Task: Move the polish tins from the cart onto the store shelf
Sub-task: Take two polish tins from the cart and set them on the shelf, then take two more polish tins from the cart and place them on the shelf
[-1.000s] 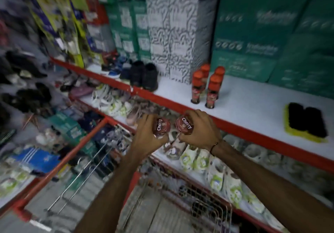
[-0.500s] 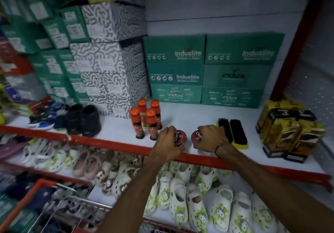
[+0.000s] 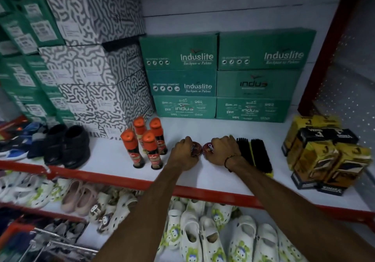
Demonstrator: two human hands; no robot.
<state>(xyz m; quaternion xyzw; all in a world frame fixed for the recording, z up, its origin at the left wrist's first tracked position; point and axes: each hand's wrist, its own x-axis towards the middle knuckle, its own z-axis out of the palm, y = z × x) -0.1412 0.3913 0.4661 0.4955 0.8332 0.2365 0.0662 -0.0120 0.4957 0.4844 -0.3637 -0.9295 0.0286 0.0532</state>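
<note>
Both my hands reach over the white store shelf (image 3: 203, 177) with its red front edge. My left hand (image 3: 183, 153) grips a round dark-red polish tin (image 3: 196, 149), mostly covered by the fingers. My right hand (image 3: 222, 151) grips a second red tin (image 3: 209, 148) with white "Cherry" lettering on its lid. The two tins sit side by side, almost touching, low over the shelf between the orange-capped bottles and the brushes; whether they rest on it I cannot tell. The cart (image 3: 46, 239) shows only as metal bars at bottom left.
Several orange-capped polish bottles (image 3: 146, 143) stand left of my hands. Black shoe brushes (image 3: 254, 154) lie right of them, yellow-black boxes (image 3: 326, 154) farther right. Green shoe boxes (image 3: 221, 76) line the back, black shoes (image 3: 67, 146) sit left, white clogs (image 3: 203, 235) fill the lower shelf.
My hands carried the two tins from above the cart up and forward over the red shelf edge, and they now sit lower on the shelf between bottles and brushes.
</note>
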